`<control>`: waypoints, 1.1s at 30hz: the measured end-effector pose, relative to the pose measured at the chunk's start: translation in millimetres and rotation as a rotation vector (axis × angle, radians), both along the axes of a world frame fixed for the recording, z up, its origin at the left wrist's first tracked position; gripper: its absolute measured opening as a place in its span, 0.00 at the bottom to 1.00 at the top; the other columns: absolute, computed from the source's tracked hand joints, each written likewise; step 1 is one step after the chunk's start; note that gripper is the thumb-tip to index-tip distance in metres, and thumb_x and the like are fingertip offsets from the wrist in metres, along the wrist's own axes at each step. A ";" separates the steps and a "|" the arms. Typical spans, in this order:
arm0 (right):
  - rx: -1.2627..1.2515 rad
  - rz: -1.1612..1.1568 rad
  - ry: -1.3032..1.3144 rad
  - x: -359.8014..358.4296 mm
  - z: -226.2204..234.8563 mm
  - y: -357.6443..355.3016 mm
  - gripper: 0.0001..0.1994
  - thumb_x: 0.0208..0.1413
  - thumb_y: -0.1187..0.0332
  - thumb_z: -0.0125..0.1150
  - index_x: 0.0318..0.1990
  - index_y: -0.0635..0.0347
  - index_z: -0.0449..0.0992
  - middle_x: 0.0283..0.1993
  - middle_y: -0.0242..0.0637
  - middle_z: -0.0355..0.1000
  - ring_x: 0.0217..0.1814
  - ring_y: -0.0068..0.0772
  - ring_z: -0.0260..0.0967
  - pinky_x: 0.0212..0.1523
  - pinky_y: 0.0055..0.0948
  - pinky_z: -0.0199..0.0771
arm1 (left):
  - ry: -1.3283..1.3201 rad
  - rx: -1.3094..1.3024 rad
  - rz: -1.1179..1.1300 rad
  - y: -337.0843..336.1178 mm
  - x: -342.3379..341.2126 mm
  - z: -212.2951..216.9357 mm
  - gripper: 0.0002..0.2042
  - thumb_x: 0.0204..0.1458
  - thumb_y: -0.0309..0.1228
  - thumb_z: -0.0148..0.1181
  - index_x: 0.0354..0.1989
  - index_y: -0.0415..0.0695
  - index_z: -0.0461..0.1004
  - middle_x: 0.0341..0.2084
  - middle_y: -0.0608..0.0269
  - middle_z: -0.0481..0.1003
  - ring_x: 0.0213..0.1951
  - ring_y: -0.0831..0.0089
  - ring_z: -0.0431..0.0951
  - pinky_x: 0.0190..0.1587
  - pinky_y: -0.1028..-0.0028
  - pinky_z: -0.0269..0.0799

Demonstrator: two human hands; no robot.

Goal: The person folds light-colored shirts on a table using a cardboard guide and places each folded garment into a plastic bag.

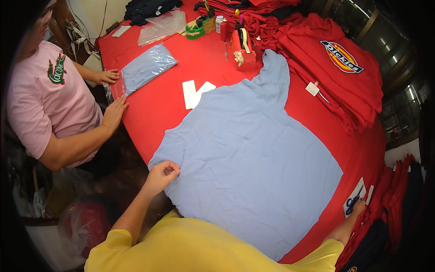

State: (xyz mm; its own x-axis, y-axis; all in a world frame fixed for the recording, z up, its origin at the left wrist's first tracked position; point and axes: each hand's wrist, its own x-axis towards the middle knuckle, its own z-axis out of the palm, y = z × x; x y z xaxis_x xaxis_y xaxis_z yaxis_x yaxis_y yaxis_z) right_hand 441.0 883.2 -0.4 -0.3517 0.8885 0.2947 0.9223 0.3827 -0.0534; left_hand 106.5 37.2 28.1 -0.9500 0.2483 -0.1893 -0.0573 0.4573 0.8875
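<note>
The blue garment (249, 158), spread on the worktop (149, 113), should be light, soft (best held at nine and three o'clock). The left hand (164, 176) has fingertips together at its nine-o'clock edge; whether the right hand (359, 206), at four, grips, I cannot tell.

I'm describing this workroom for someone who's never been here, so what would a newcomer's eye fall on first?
Probably the pale blue garment, spread wide across the middle of the red table. Next might come the large red garment with its bright oval patch, at the upper right. At the left, a person in a pink shirt stands by folded blue cloth in clear plastic.
</note>
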 end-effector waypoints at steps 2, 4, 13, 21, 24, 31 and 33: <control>-0.013 -0.015 -0.014 3.9 -0.7 4.7 0.16 0.55 0.68 0.48 0.47 0.66 0.76 0.48 0.61 0.73 0.52 0.61 0.70 0.54 0.49 0.68 | -0.035 0.081 0.014 -1.0 -1.1 -3.2 0.04 0.51 0.26 0.63 0.33 0.38 0.77 0.33 0.65 0.80 0.32 0.81 0.74 0.35 0.78 0.67; -0.003 -0.044 -0.047 12.1 1.6 3.0 0.15 0.54 0.66 0.50 0.43 0.67 0.76 0.46 0.62 0.73 0.50 0.62 0.71 0.52 0.50 0.69 | -0.056 0.136 0.015 -0.9 -2.4 -6.4 0.04 0.52 0.26 0.62 0.33 0.39 0.77 0.34 0.65 0.80 0.33 0.81 0.74 0.36 0.79 0.66; 0.169 -0.157 0.479 -7.8 -0.5 -61.6 0.16 0.54 0.68 0.53 0.47 0.68 0.73 0.44 0.54 0.75 0.41 0.52 0.75 0.40 0.45 0.75 | 0.037 0.169 0.122 7.9 7.7 -15.2 0.05 0.54 0.26 0.62 0.32 0.37 0.76 0.27 0.64 0.79 0.31 0.81 0.76 0.35 0.79 0.70; -0.701 0.555 0.944 -206.8 76.1 -376.2 0.17 0.57 0.68 0.58 0.53 0.60 0.69 0.30 0.26 0.68 0.28 0.15 0.63 0.30 0.17 0.64 | 0.227 -0.033 0.130 16.7 12.6 -4.9 0.05 0.52 0.25 0.63 0.31 0.37 0.76 0.25 0.58 0.78 0.29 0.72 0.78 0.34 0.75 0.71; -1.067 0.726 0.855 -247.5 78.5 -496.2 0.18 0.55 0.71 0.62 0.52 0.60 0.68 0.35 0.31 0.70 0.30 0.18 0.63 0.30 0.17 0.63 | 0.244 -0.042 0.084 17.5 5.2 -6.8 0.05 0.53 0.25 0.62 0.31 0.36 0.76 0.25 0.61 0.79 0.29 0.79 0.76 0.34 0.79 0.70; -1.009 1.306 0.363 -283.3 56.2 -638.1 0.16 0.55 0.68 0.64 0.50 0.65 0.73 0.43 0.43 0.77 0.34 0.33 0.74 0.36 0.27 0.73 | 0.129 0.129 0.045 7.5 -4.3 -21.0 0.06 0.54 0.27 0.59 0.33 0.35 0.76 0.27 0.53 0.80 0.31 0.68 0.81 0.34 0.73 0.71; -0.979 1.328 0.283 -286.1 51.0 -649.2 0.16 0.55 0.67 0.63 0.48 0.64 0.73 0.42 0.46 0.76 0.38 0.44 0.74 0.39 0.34 0.74 | 0.094 0.117 0.030 7.3 -6.1 -18.6 0.07 0.55 0.27 0.58 0.33 0.35 0.76 0.27 0.53 0.80 0.31 0.68 0.81 0.34 0.73 0.72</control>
